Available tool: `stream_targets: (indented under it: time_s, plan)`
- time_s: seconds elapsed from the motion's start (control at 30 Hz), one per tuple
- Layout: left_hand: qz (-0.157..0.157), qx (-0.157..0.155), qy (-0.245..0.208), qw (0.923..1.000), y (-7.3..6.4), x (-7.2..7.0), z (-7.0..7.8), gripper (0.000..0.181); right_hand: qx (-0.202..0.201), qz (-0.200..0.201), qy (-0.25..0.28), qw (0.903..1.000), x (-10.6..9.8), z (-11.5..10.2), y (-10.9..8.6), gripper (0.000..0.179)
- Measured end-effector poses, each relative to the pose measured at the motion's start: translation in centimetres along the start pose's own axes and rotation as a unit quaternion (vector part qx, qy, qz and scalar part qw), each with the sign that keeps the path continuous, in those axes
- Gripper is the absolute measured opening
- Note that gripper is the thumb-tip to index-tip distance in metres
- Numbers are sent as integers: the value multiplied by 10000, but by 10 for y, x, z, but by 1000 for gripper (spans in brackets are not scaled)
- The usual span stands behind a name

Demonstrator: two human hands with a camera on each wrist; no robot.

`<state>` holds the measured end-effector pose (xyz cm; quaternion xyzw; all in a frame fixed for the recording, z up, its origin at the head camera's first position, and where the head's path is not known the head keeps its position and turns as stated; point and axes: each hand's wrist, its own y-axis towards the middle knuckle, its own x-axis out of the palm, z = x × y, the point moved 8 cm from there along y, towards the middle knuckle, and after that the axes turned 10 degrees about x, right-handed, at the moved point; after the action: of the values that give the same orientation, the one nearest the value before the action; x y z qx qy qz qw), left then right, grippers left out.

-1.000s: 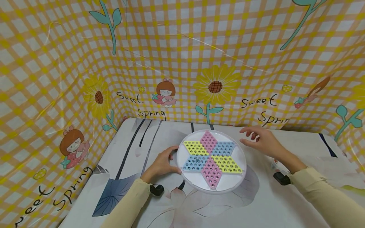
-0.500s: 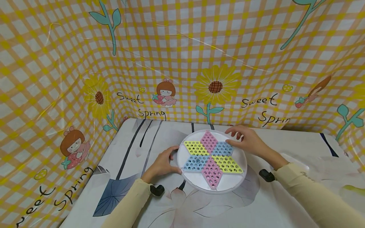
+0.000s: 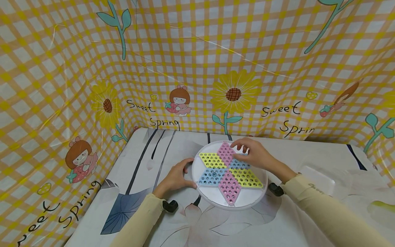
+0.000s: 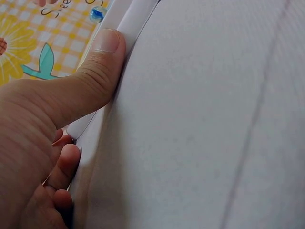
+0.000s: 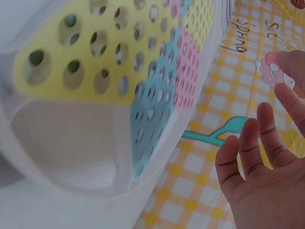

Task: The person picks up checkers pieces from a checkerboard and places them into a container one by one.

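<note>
A round white Chinese checkers board (image 3: 250, 197) with a pink, yellow and blue star of holes sits on the table. My left hand (image 3: 176, 176) grips its left rim, with the thumb (image 4: 107, 43) pressed on the edge. One clear marble with blue in it (image 3: 214, 174) stands in the near-left blue section; the left wrist view also catches this marble (image 4: 97, 14). My right hand (image 3: 254, 152) hovers over the far right of the board, thumb and forefinger apart. Between its fingers (image 5: 250, 136) I see nothing held.
A clear plastic container (image 3: 318, 176) lies on the table to the right, partly behind the right sleeve. The floral tablecloth (image 3: 148, 219) covers the table. A checked yellow cloth (image 3: 197, 51) hangs upright at the back and sides.
My right hand has moved left, from beyond the board's right edge to above its far blue and pink sections. The left hand and the board stay almost where they were.
</note>
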<state>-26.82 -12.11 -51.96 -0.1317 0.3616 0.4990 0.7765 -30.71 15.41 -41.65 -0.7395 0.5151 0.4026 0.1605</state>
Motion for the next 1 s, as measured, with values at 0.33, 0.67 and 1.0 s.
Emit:
stream_targets:
  time_s: [0.33,0.67,1.0]
  plan:
    - [-20,-20,-18,10000,-1,0,-1,104,16,-318,199,9993,18,-6,3,34]
    - [-1,4,-11,10000,-1,0,-3,105,233,-789,428,9957,43,-16,5,37]
    - [-14,-42,-42,10000,0,-1,-2,104,543,-1599,426,9847,80,-13,8,37]
